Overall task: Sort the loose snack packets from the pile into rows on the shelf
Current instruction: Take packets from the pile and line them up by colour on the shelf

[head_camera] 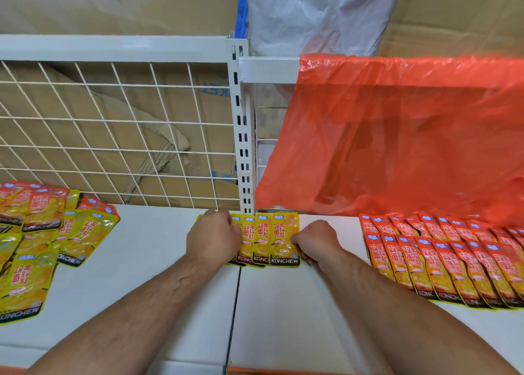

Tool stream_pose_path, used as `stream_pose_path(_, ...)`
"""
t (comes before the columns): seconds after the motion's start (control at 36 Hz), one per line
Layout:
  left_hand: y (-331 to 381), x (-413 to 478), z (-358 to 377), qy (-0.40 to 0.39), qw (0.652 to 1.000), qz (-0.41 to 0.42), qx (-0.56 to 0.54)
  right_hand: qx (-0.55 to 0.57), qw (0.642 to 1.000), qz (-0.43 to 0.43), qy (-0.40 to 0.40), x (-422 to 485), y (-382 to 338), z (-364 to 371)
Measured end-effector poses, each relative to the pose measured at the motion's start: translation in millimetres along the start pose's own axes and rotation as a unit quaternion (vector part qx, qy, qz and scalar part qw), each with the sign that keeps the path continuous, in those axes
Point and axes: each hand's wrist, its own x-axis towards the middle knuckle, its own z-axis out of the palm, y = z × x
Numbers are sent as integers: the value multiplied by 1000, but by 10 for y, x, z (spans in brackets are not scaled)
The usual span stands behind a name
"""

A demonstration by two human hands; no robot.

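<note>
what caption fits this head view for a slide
Left hand and right hand grip a short row of yellow packets on the white shelf.

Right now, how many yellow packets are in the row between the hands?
4 yellow packets show plainly, overlapping between the left hand and the right hand, which grips the last. A yellow corner beyond the left hand suggests more hidden beneath.
</note>
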Motion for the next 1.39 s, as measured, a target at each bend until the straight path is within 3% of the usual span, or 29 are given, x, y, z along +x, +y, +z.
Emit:
stream_pose_path(0.36, -123, -88, -40, -1, 1000, -8, 1, -198, 977, -31, 65, -76, -107, 35)
stream_pose_path(0.67, -178, -175, -37, 0, 999, 33, 26, -249, 962, -66, 88, -119, -86, 45)
stream_pose_path(0.83, -266, -261, -79, -6, 996, 55, 75, -284, 929, -208, 109, -324, -115, 216)
stream_pose_path(1.03, -482, -431, -144, -10, 996, 36, 84, -303, 873, -379, 50, -548, -244, 637)
stream_pose_path(1.39, -1281, -508, -520, -9, 997, -23, 73, -322, 844, -428, -24, -728, -706, 1317)
